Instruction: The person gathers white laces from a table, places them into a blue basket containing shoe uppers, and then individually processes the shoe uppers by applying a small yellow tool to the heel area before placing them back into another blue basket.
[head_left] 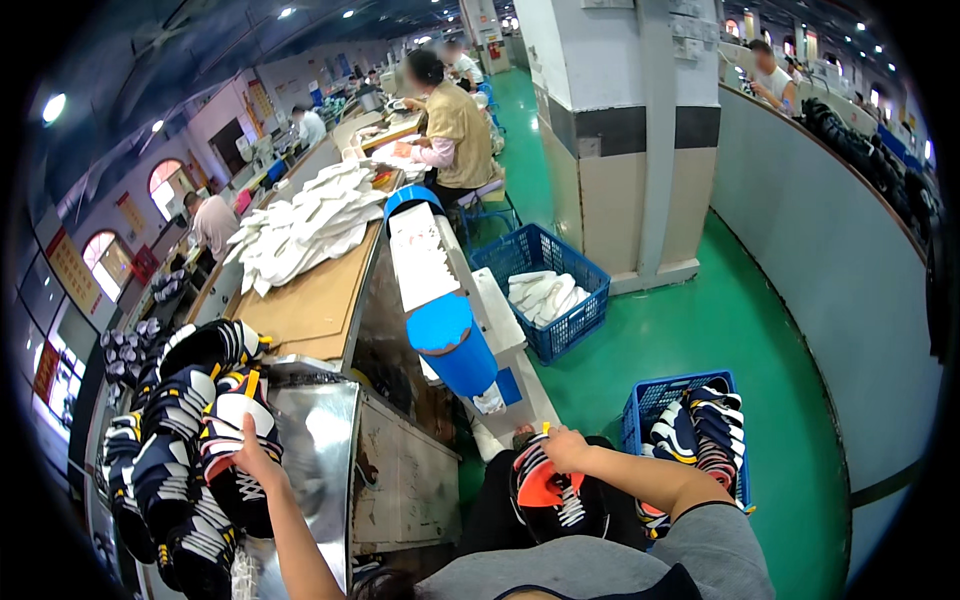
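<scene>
My left hand [257, 458] is at the pile of shoe uppers on the left, its thumb and fingers closed round a navy and white shoe upper [252, 503] with a pinkish lining and a yellow tab. In my lap lies another dark shoe upper [540, 487], with an orange-red lining and white laces. My right hand [568, 449] grips this one at its yellow heel tab; some of the fingertips are hidden. The other shoe uppers [168, 462] in the pile are navy, white and yellow, heaped beside a shiny metal worktop [315, 425].
A blue basket [630, 420] with shoe uppers stands on the green floor to my right. Another blue basket [572, 338] ahead holds white pieces. White pieces [300, 225] also pile on the cardboard-covered bench. A blue cylinder [455, 345] and a pillar [615, 190] stand ahead; people sit farther off.
</scene>
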